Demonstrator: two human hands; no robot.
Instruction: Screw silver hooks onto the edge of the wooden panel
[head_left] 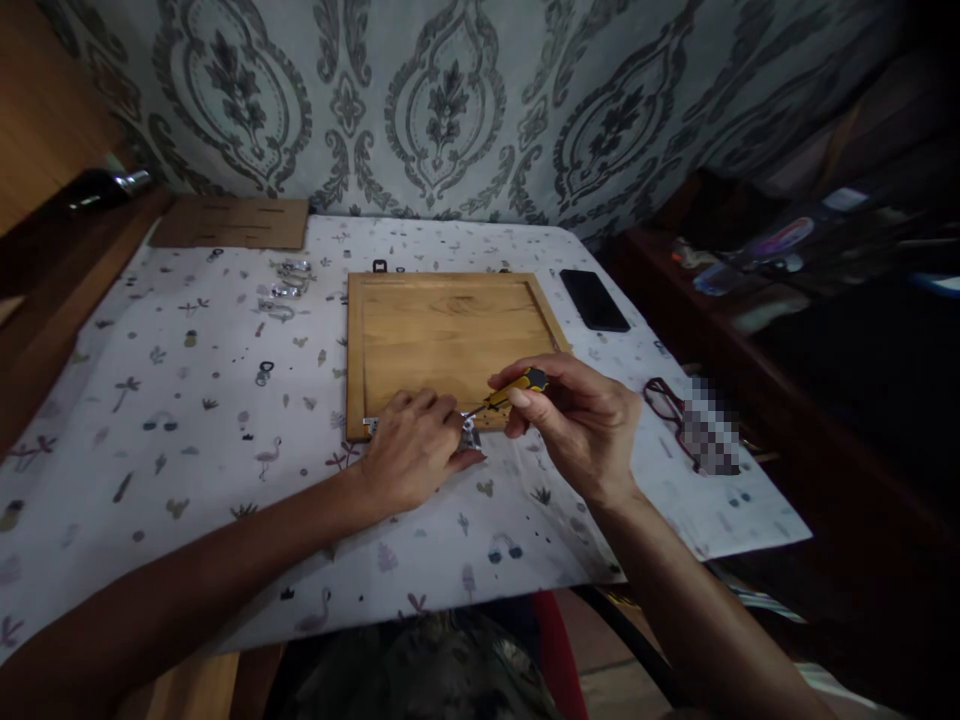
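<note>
A framed wooden panel, like a small cabinet door, lies flat on the table. My left hand rests on its near edge with curled fingers, pressing a metal hinge there and covering part of it. Another piece of shiny metal shows at the panel's near left corner. Between the thumb and fingers of my right hand is a yellow and black screwdriver. Its shaft slants down left, the tip close to the hinge beside my left fingers; exact contact cannot be made out.
Several loose metal fittings lie left of the panel, before a flat piece of cardboard. To the right are a black phone and dark-framed glasses. A plastic bottle lies beyond the right table edge. A patterned wall stands behind.
</note>
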